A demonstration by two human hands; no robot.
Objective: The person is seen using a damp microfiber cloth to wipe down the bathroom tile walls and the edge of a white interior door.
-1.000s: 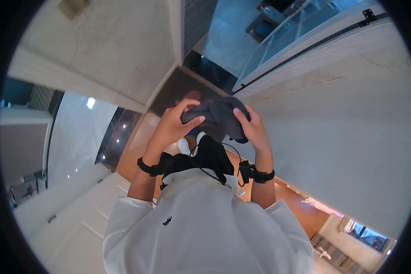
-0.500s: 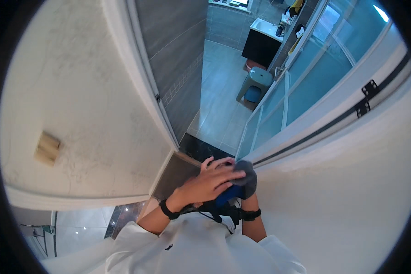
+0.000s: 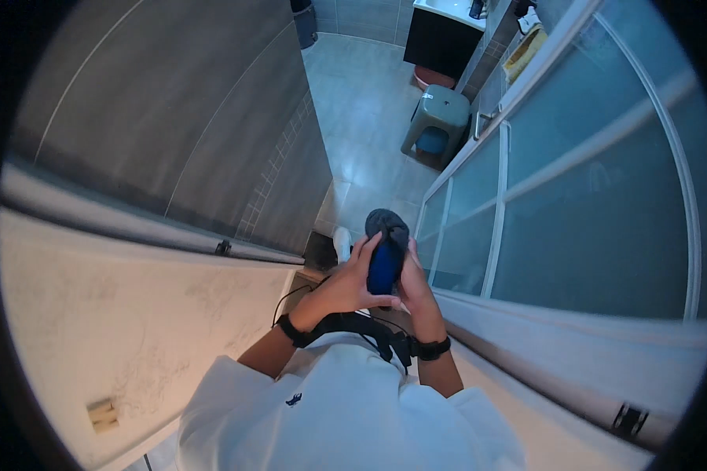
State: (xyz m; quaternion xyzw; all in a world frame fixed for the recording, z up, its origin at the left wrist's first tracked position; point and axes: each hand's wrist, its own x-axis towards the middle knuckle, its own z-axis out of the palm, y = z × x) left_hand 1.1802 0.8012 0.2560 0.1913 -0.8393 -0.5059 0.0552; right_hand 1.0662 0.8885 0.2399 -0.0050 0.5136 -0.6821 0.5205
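Observation:
Held up in front of my chest is a soft-looking bundle (image 3: 386,263), dark grey and rumpled at its far end and deep blue nearer me; its exact kind cannot be made out. My left hand (image 3: 347,282) wraps its left side, thumb across the near end. Along the right side, the fingers and palm of my right hand (image 3: 415,284) press against it. Black bands circle both wrists.
A white-framed glass door (image 3: 589,228) stands close on the right, a grey tiled wall (image 3: 165,118) on the left. Beyond the doorway, a stool (image 3: 441,110) stands on the tiled floor (image 3: 361,110) near a dark sink cabinet (image 3: 441,43). A white shoe (image 3: 342,243) shows at the threshold.
The doorway and glass door now appear nearer, as my view has moved forward. My left hand, earlier spread over the bundle, now grips its side, and the bundle's blue part shows more.

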